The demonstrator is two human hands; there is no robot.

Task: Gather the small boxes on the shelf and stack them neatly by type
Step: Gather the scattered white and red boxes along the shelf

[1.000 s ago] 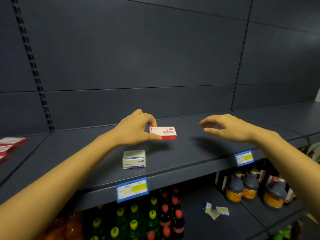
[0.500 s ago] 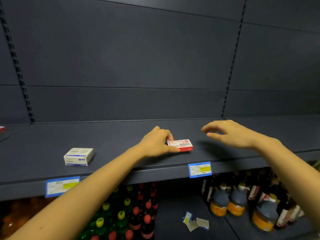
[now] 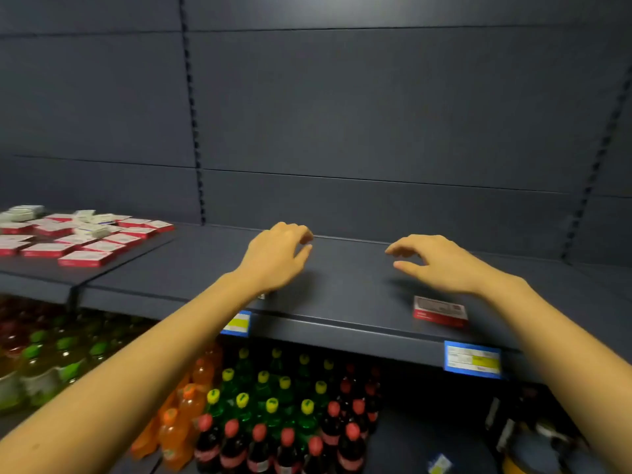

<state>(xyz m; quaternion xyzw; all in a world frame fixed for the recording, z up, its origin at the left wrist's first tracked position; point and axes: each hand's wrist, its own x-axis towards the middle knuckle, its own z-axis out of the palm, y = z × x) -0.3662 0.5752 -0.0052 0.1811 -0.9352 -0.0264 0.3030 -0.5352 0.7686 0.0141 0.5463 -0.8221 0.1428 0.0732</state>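
A red and white small box (image 3: 439,310) lies flat near the front edge of the dark shelf (image 3: 342,295), just below my right wrist. My right hand (image 3: 441,261) hovers above the shelf with its fingers spread and nothing in it. My left hand (image 3: 277,256) hangs over the middle of the shelf, fingers loosely curled, holding nothing. A sliver of a white box (image 3: 262,295) shows under my left wrist, mostly hidden. On the neighbouring shelf section at far left lie several red and white boxes (image 3: 85,258) with several white boxes (image 3: 90,229) scattered among them.
Blue and yellow price tags (image 3: 472,360) sit on the shelf's front lip. Below stand rows of soft-drink bottles (image 3: 273,422) with green, yellow, red and orange caps. Dark bottles are dimly visible at the lower right. The back panel rises behind the shelf.
My left hand has let go of the red and white box, which now lies on the shelf under my right wrist. The view has swung left, bringing the pile of boxes into sight.
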